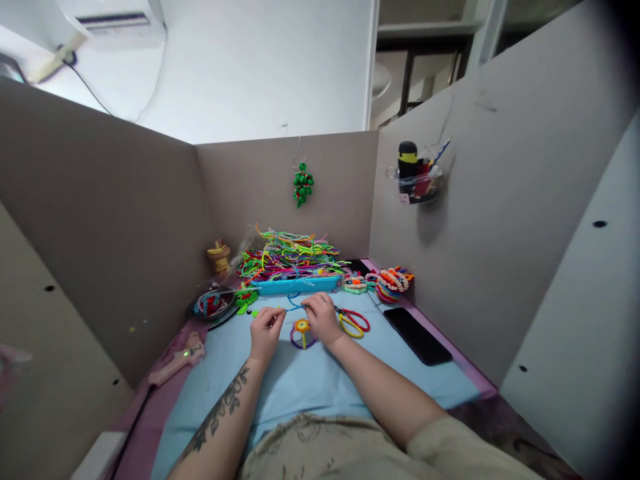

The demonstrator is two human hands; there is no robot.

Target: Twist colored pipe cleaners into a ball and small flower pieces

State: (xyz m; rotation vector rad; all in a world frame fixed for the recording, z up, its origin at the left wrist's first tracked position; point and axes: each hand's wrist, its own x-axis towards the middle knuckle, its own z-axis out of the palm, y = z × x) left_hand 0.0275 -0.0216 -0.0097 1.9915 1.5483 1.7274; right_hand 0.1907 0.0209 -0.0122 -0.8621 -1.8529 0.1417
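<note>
A thin blue pipe cleaner (295, 307) runs between my two hands above the table. My left hand (267, 327) pinches its left end with the fingers closed. My right hand (321, 315) grips it on the other side, fingers bent round it, and a blue loop rises just behind. Below and between the hands lies a small craft piece (302, 331) with an orange and yellow top and a purple ring. Scissors (355, 323) with one red and one yellow handle rest right beside my right hand.
A blue tray (300, 285) heaped with colourful pipe cleaners (295, 253) stands at the back. A black phone (417, 335) lies at right, near finished colourful crafts (393, 283). At left are a bowl (214, 304) and a pink glue gun (180, 359). Partitions enclose the table.
</note>
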